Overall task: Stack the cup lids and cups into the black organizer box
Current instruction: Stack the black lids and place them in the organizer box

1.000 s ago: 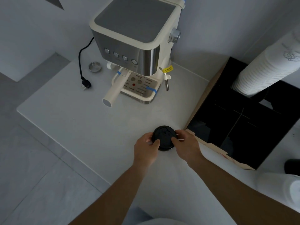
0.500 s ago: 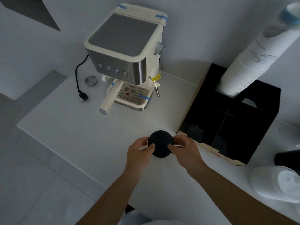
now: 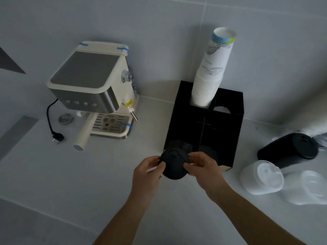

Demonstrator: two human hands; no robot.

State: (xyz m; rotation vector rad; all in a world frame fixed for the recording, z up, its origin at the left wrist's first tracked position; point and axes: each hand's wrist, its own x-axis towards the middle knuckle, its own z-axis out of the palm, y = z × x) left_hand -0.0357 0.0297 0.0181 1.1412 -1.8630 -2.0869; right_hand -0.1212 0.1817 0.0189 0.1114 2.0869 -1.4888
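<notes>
I hold a stack of black cup lids (image 3: 174, 164) between both hands, just in front of the black organizer box (image 3: 219, 124). My left hand (image 3: 147, 171) grips its left side and my right hand (image 3: 203, 167) grips its right side. The stack sits at the box's near left corner, beside its front-left compartment. A tall stack of white paper cups (image 3: 211, 73) stands tilted in the back-left compartment. On the counter to the right lie a sleeve of black lids (image 3: 288, 150) and a sleeve of white lids (image 3: 261, 177).
A cream and steel espresso machine (image 3: 92, 89) stands at the left with its portafilter handle (image 3: 84, 137) pointing toward me. Its black power cord and plug (image 3: 55, 136) and a small metal filter basket (image 3: 65, 118) lie beside it. Crumpled clear plastic wrap (image 3: 311, 188) lies at the far right.
My view has tilted up and shifted right, showing the whole cup stack and the lid sleeves. Both hands have carried the black lid stack toward the box's front-left corner.
</notes>
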